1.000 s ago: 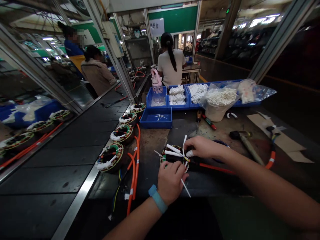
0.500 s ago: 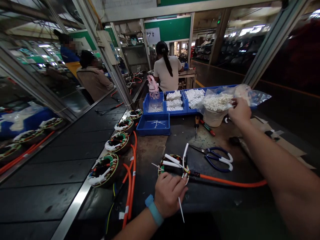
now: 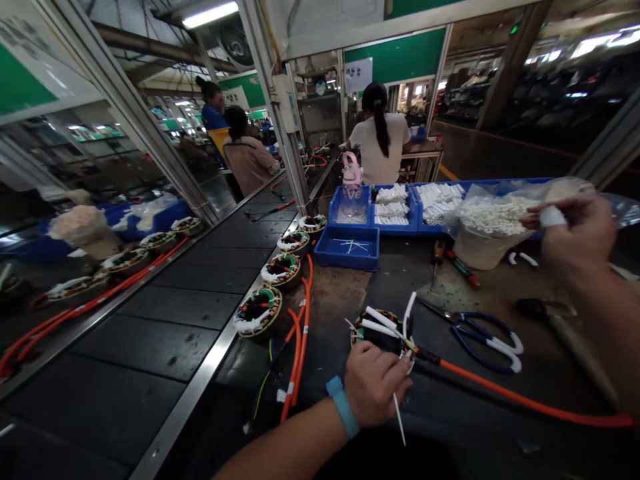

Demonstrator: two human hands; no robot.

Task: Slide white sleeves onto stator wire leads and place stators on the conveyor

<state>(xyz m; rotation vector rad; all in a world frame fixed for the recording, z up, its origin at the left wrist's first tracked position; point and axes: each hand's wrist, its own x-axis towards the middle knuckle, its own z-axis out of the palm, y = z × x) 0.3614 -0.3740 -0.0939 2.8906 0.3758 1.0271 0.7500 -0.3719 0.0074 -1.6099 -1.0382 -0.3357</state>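
Note:
On the dark bench lies a wound motor stator (image 3: 357, 337) with white sleeves (image 3: 383, 321) standing up from it and an orange cable (image 3: 500, 393) leading off to the right. My left hand (image 3: 377, 383) is closed over its near rim, partly hiding it. A thin white strip (image 3: 399, 420) sticks out below these fingers. My right hand (image 3: 577, 230) is raised at the right side of a tub (image 3: 483, 250) heaped with small white pieces (image 3: 493, 215). Its fingers are pinched, with white wrapping on one finger; what lies between the tips cannot be made out.
Blue-handled scissors (image 3: 487, 340), a screwdriver (image 3: 438, 257) and a red-green tool (image 3: 465, 270) lie on the bench. Blue bins (image 3: 347, 257) line the back. Several stators (image 3: 257, 313) stand along the conveyor (image 3: 165, 333) at left. A person (image 3: 383, 147) sits ahead, others farther left.
The view has swung left, so the bench appears farther right. My right hand remains beside the tub, its fingers now showing more clearly. My left hand stays on the stator.

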